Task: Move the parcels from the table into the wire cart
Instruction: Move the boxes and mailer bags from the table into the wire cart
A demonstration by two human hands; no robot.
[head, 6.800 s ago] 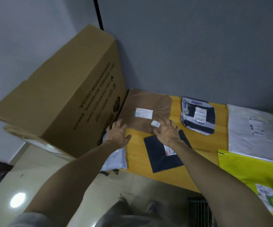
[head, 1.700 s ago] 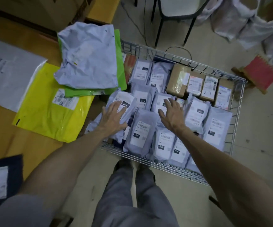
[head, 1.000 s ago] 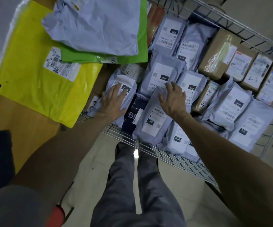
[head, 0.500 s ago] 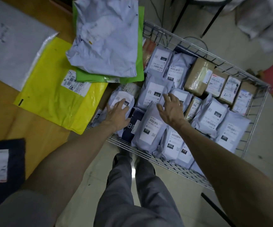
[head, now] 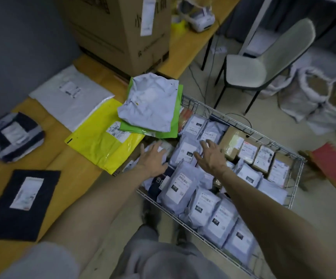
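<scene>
Two bare hands are stretched out over the wire cart, and nothing is gripped by either. The left hand is laid flat, fingers straight and spread, on a pale parcel at the table-side edge of the cart. The right hand is held with fingers spread and apart above a grey labelled parcel near the cart's middle; whether that parcel is touched cannot be told.

The cart is packed with grey parcels bearing white labels, and a row of brown boxes is lined along its far side.

Several parcels are left on the table, which is butted against the cart. A yellow mailer is nearest the cart, one corner hanging past the table edge. A green mailer is stacked partly on it and overhangs the cart's corner, with a crumpled pale grey mailer on top. Further from the cart lie a white mailer, a dark striped parcel and a black mailer.

A large cardboard box is stood on the table beyond the cart's corner. A chair and a red stool are seen on the floor past the cart.
</scene>
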